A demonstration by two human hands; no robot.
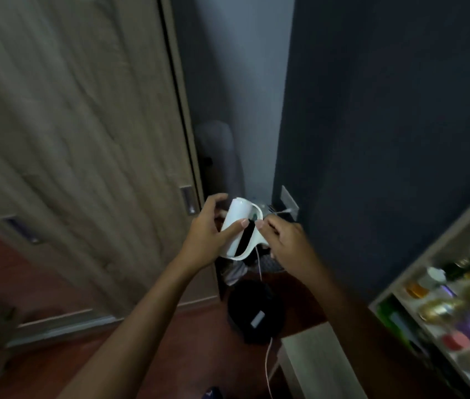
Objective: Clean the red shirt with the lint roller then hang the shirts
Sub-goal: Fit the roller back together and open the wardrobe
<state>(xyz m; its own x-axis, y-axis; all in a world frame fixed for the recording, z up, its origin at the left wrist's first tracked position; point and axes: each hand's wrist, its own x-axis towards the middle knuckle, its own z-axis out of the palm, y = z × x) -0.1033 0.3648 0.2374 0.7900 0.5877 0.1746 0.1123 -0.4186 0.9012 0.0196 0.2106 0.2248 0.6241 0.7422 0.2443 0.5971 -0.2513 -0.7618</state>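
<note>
I hold a white lint roller [238, 226] in front of me at mid-frame, above the floor. Its white roll points up and to the right, and a dark strip runs along its lower side. My left hand [207, 234] wraps around the roll, thumb laid across it. My right hand [282, 240] pinches at the roller's right edge, near its white frame. No red shirt or hanger is in view. The picture is blurred and dim.
A wooden wardrobe door [84, 139] fills the left. A dark wall [386, 125] stands on the right with a white socket [289, 200] and a thin cable [268, 355]. A black round bin [253, 309] sits on the red-brown floor below my hands. Shelves of small items [452, 312] are at the lower right.
</note>
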